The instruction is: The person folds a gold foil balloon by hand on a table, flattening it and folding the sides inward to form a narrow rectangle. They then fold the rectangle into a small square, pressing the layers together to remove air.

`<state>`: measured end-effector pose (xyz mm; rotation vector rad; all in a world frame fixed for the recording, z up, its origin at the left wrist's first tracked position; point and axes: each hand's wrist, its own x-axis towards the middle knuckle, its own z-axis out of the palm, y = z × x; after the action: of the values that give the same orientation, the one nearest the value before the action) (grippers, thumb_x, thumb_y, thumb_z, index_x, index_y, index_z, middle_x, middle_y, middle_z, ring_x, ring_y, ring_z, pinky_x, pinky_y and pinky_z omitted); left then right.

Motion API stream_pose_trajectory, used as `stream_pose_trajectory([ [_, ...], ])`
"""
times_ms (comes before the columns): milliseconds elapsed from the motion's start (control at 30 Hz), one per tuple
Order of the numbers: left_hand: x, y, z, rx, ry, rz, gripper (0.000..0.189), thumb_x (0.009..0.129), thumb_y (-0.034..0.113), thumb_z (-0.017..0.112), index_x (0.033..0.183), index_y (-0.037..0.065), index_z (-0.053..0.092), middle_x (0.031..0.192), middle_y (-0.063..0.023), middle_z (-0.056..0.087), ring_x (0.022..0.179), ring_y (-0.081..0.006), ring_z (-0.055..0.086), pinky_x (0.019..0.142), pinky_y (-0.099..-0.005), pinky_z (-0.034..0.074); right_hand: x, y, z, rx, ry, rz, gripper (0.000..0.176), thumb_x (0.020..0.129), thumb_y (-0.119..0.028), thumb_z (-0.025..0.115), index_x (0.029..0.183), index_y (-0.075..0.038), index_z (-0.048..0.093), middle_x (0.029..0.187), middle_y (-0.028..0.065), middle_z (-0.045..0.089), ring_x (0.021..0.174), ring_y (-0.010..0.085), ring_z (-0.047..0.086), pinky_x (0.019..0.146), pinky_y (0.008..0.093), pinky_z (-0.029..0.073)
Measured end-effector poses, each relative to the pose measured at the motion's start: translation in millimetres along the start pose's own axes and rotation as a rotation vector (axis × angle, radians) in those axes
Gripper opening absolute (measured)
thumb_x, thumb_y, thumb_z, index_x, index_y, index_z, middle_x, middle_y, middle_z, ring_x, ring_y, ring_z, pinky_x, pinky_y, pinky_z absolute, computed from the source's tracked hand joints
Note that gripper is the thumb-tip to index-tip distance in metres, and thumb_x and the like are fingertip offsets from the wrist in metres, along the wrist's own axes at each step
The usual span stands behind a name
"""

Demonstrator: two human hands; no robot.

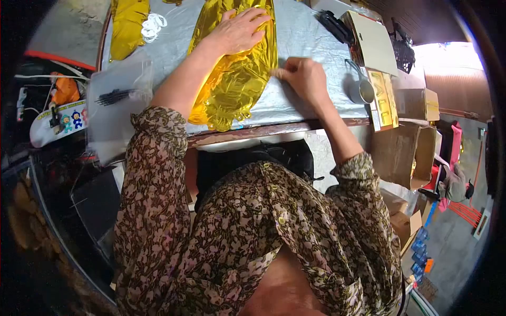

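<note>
A long crinkled piece of gold foil [240, 87] lies on the silver-covered table, its ragged lower end near the front edge. My left hand [240, 32] rests on the upper part of the foil, palm down with the fingers spread. At the foil's right edge is my right hand [305, 79], its fingers curled and thumb tip against the edge in what looks like a pinch. A second gold foil piece [126, 31] lies at the far left, beside a coil of white cord [153, 27].
A clear plastic bag [118, 95] with thin black pieces hangs at the table's left corner. On the right are a metal mug [362, 90], a black object [336, 27], a gold-faced box [385, 97] and a white box [371, 42]. Cardboard boxes [403, 150] stand beyond.
</note>
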<state>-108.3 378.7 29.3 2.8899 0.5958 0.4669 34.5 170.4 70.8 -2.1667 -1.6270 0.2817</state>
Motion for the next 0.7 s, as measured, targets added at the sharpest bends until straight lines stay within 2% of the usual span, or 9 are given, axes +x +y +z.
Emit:
stream_pose_trajectory([
  [33,0.8,-1.2,1.3,-0.014,0.024,0.020,0.051,0.104,0.036,0.045,0.153,0.018,0.048,0.162,-0.0035,0.042,0.150,-0.0199,0.040,0.121,-0.0595,0.026,-6.3,-4.8,-4.6,0.008,-0.037,0.004,0.042,0.078,-0.045,0.087,0.076,-0.005,0.076,0.067,0.0190,0.068,0.064,0.0396,0.068,0.061,0.0472,0.052],
  [67,0.5,-2.5,3.4,-0.005,0.029,0.016,0.051,0.104,0.036,0.045,0.153,0.018,0.048,0.162,-0.0035,0.042,0.150,-0.0199,0.040,0.121,-0.0595,0.026,-10.5,-9.0,-9.5,0.034,-0.072,-0.018,0.036,0.082,-0.039,0.087,0.079,-0.004,0.077,0.064,0.0161,0.068,0.059,0.0291,0.068,0.061,0.0428,0.052],
  [100,0.2,-1.4,2.3,-0.005,0.022,0.015,0.051,0.106,0.036,0.046,0.153,0.018,0.047,0.161,-0.0038,0.042,0.149,-0.0209,0.041,0.121,-0.0582,0.026,-4.7,-6.9,-13.1,0.036,-0.070,-0.027,0.036,0.082,-0.039,0.087,0.079,-0.004,0.077,0.064,0.0161,0.068,0.059,0.0291,0.068,0.061,0.0428,0.052],
  [167,-1.0,-4.8,0.8,-0.011,-0.015,0.004,0.052,0.106,0.038,0.048,0.154,0.018,0.047,0.160,-0.0043,0.043,0.148,-0.0224,0.042,0.122,-0.0557,0.026,13.2,-2.6,-15.3,0.323,-0.270,-0.013,0.041,0.093,-0.037,0.080,0.078,0.000,0.072,0.062,0.0041,0.064,0.058,0.0152,0.058,0.057,0.0343,0.045],
  [200,-1.1,-4.7,-0.4,-0.008,-0.015,0.001,0.052,0.106,0.038,0.048,0.154,0.018,0.047,0.160,-0.0043,0.043,0.148,-0.0224,0.042,0.122,-0.0557,0.026,24.3,-8.8,-20.7,0.560,-0.257,0.044,0.031,0.100,-0.026,0.074,0.085,0.002,0.072,0.071,-0.0021,0.066,0.064,0.0077,0.056,0.058,0.0275,0.044],
  [300,-1.5,-2.8,0.5,-0.033,-0.026,-0.006,0.052,0.106,0.037,0.049,0.154,0.018,0.046,0.160,-0.0046,0.044,0.148,-0.0229,0.042,0.122,-0.0554,0.026,83.3,9.4,0.7,0.686,0.061,-0.030,0.023,0.100,-0.018,0.070,0.110,0.003,0.072,0.084,0.0000,0.071,0.072,0.0068,0.058,0.062,0.0255,0.047],
  [400,-0.3,-1.0,-0.4,-0.063,-0.037,-0.014,0.056,0.105,0.038,0.050,0.156,0.017,0.045,0.161,-0.0056,0.044,0.149,-0.0234,0.041,0.123,-0.0550,0.025,125.8,29.9,18.7,0.484,0.082,0.020,0.022,0.098,-0.014,0.070,0.112,0.003,0.073,0.085,0.0015,0.072,0.073,0.0084,0.061,0.064,0.0261,0.050],
  [433,0.2,0.1,0.3,-0.078,-0.031,-0.031,0.057,0.104,0.038,0.051,0.156,0.015,0.044,0.162,-0.0062,0.043,0.150,-0.0233,0.040,0.123,-0.0545,0.025,132.8,34.9,24.1,0.476,0.122,0.014,0.022,0.088,-0.016,0.077,0.102,-0.001,0.078,0.090,0.0188,0.078,0.081,0.0236,0.076,0.078,0.0349,0.058],
  [700,-6.0,4.5,5.8,-0.073,0.009,-0.036,0.062,0.105,0.040,0.051,0.159,0.012,0.040,0.165,-0.0066,0.040,0.153,-0.0210,0.036,0.126,-0.0511,0.020,167.0,44.3,16.7,0.288,-0.025,0.029,0.033,0.076,-0.023,0.090,0.096,0.000,0.079,0.083,0.0145,0.077,0.072,0.0201,0.073,0.071,0.0351,0.058],
])
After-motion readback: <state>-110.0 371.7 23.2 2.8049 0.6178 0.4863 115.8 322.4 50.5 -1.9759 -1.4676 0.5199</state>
